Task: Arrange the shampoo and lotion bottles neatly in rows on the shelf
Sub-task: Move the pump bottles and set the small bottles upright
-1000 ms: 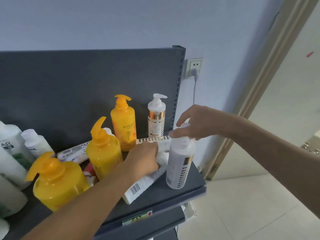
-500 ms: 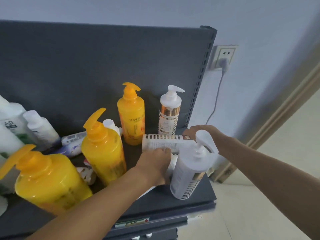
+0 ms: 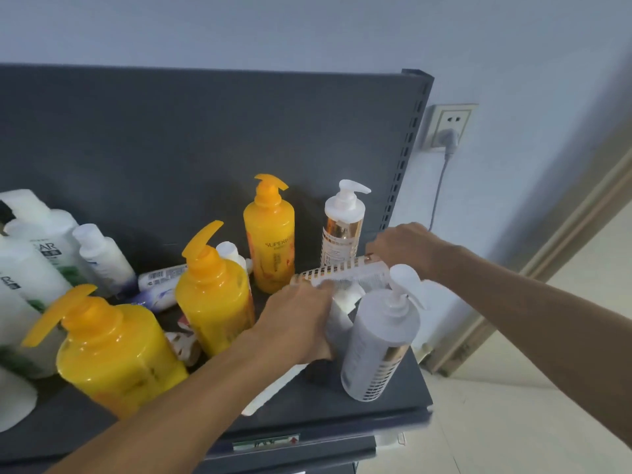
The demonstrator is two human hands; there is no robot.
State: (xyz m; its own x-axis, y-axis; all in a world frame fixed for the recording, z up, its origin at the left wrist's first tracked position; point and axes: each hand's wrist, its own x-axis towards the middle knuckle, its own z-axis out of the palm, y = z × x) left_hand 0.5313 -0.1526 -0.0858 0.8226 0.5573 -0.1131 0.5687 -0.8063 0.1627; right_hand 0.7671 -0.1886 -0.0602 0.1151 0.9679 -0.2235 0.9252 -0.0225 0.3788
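On the dark grey shelf, my left hand is closed over a flat white tube that lies pointing toward the front edge. My right hand grips the right end of a white bottle with gold squares lying on its side just behind. A matching white pump bottle stands tilted at the front right, untouched. Another white-and-gold pump bottle stands upright at the back. Three yellow pump bottles stand in a diagonal from the front left to the back.
Large white bottles and a small white bottle crowd the left side. Tubes lie flat behind the middle yellow bottle. The shelf's back panel rises behind. The shelf ends at the right, by a wall socket and a doorway.
My right hand has let go of the front white pump bottle and reached behind it to the lying gold-patterned bottle. My left hand stays on the tube. The view has moved closer.
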